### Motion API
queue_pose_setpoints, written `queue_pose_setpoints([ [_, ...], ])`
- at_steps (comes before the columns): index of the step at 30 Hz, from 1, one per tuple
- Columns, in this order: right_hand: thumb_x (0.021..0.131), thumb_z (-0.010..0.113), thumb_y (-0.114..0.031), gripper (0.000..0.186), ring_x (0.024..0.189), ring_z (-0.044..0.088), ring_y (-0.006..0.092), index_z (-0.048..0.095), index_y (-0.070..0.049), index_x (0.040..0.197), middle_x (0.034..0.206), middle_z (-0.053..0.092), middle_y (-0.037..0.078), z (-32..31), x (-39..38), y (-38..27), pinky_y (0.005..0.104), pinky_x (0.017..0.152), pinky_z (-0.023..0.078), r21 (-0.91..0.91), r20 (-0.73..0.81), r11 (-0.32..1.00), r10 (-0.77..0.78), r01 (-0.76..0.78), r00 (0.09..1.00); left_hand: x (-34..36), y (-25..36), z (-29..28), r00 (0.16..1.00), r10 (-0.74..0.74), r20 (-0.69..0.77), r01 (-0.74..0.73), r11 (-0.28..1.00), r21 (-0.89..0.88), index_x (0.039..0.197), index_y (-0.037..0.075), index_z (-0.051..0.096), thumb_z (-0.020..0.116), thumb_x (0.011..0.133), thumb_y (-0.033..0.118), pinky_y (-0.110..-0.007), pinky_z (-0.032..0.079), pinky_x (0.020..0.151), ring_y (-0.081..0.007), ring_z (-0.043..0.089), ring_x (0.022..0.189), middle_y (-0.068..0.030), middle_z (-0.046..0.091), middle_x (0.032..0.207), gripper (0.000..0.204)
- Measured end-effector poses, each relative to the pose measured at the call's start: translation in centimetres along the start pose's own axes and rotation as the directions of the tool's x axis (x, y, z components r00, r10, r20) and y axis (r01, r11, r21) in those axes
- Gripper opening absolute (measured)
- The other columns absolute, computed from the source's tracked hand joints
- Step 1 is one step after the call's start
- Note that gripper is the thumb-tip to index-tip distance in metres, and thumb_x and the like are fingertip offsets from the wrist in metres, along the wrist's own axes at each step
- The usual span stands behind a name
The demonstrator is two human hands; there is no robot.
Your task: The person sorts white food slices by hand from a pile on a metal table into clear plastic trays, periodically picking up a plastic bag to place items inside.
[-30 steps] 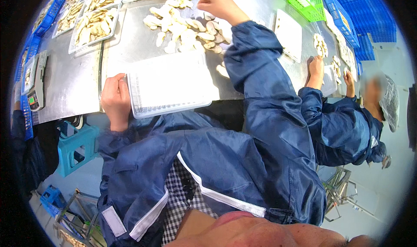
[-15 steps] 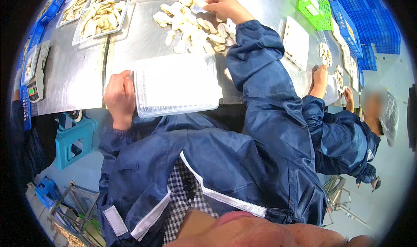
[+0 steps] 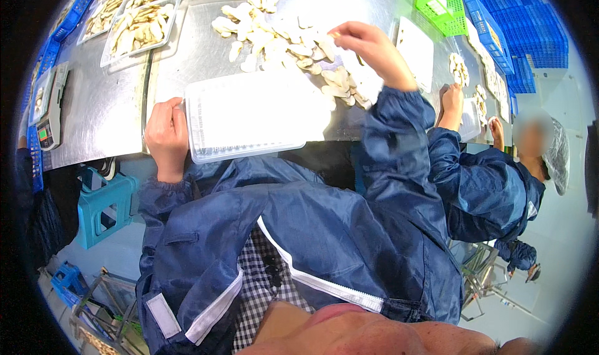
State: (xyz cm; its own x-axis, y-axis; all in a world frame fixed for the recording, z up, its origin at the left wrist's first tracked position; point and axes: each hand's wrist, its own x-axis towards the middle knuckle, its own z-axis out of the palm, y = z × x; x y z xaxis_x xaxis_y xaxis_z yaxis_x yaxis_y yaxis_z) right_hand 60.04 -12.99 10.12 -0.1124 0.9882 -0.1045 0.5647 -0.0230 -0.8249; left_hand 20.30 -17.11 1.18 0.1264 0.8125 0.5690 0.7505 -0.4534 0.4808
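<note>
– Where is the clear plastic tray (image 3: 249, 121) kept?

– At the near edge of the steel counter (image 3: 93, 111), gripped by the left hand (image 3: 166, 136); its fingers are partly hidden.

– And the right hand (image 3: 368, 49)?

– Fingers pinched over the mushroom slices (image 3: 281, 39); whether a slice is held cannot be told.

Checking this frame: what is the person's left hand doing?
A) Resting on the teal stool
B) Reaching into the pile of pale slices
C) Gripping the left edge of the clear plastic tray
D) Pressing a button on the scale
C: the left hand clasps the left edge of the clear plastic tray at the near edge of the steel table.
</note>
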Motion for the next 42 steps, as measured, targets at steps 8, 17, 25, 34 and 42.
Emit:
queue_pose_setpoints([
  [8, 0.095, 0.061, -0.011, 0.024, 0.087, 0.057, 0.0080, 0.069, -0.004, 0.117, 0.095, 0.066, 0.000, -3.6, -7.7, 3.8, 0.0229, 0.079, 0.046, -0.085, 0.147, 0.989, 0.134, -0.123, 0.980, -0.3, 0.1, 0.4, 1.000, -0.023, 0.018, 0.023, 0.999, 0.026, 0.095, 0.003, 0.069, 0.057, 0.088, -0.001, -0.042, 0.048, 0.062, -0.0328, 0.062, 0.069, -0.0138, 0.064, 0.082, 0.015],
  [17, 0.091, 0.066, -0.023, 0.026, 0.069, 0.064, 0.0188, 0.072, -0.005, 0.110, 0.077, 0.068, 0.011, 0.1, 1.2, 1.7, 0.0323, 0.064, 0.049, -0.516, -0.034, 0.844, -0.190, 0.146, 0.981, 0.0, 0.1, 0.6, 0.999, -0.029, 0.018, 0.029, 0.999, 0.023, 0.095, 0.003, 0.069, 0.057, 0.088, 0.000, -0.042, 0.048, 0.062, -0.0329, 0.062, 0.070, -0.0139, 0.064, 0.083, 0.014],
  [25, 0.087, 0.067, -0.031, 0.030, 0.070, 0.069, 0.0287, 0.073, -0.002, 0.093, 0.077, 0.071, 0.014, 2.3, 3.8, 2.7, 0.0370, 0.068, 0.053, -0.580, -0.104, 0.808, -0.204, 0.107, 0.974, 0.0, 0.0, 0.5, 0.999, -0.034, 0.027, 0.032, 0.997, 0.068, 0.094, 0.003, 0.070, 0.058, 0.087, -0.001, -0.042, 0.049, 0.063, -0.0320, 0.063, 0.070, -0.0135, 0.065, 0.082, 0.015],
  [34, 0.087, 0.070, -0.039, 0.036, 0.071, 0.068, 0.0290, 0.072, -0.004, 0.091, 0.077, 0.070, 0.013, 5.1, 5.1, -0.1, 0.0371, 0.068, 0.053, -0.624, -0.038, 0.778, -0.131, 0.079, 0.991, -0.3, -0.5, 0.6, 0.999, -0.040, -0.001, 0.040, 0.997, 0.066, 0.094, 0.005, 0.071, 0.060, 0.086, -0.001, -0.040, 0.051, 0.065, -0.0316, 0.065, 0.073, -0.0125, 0.067, 0.084, 0.015],
  [42, 0.086, 0.069, -0.025, 0.021, 0.087, 0.065, 0.0307, 0.074, -0.006, 0.095, 0.096, 0.064, 0.013, 9.2, 8.6, -0.2, 0.0391, 0.079, 0.053, -0.521, 0.127, 0.704, -0.494, 0.482, 0.860, -0.1, 0.0, 0.1, 0.999, 0.030, 0.035, -0.028, 0.998, -0.055, 0.098, 0.004, 0.070, 0.066, 0.086, 0.005, -0.038, 0.048, 0.064, -0.0301, 0.062, 0.070, -0.0113, 0.063, 0.080, 0.013],
])
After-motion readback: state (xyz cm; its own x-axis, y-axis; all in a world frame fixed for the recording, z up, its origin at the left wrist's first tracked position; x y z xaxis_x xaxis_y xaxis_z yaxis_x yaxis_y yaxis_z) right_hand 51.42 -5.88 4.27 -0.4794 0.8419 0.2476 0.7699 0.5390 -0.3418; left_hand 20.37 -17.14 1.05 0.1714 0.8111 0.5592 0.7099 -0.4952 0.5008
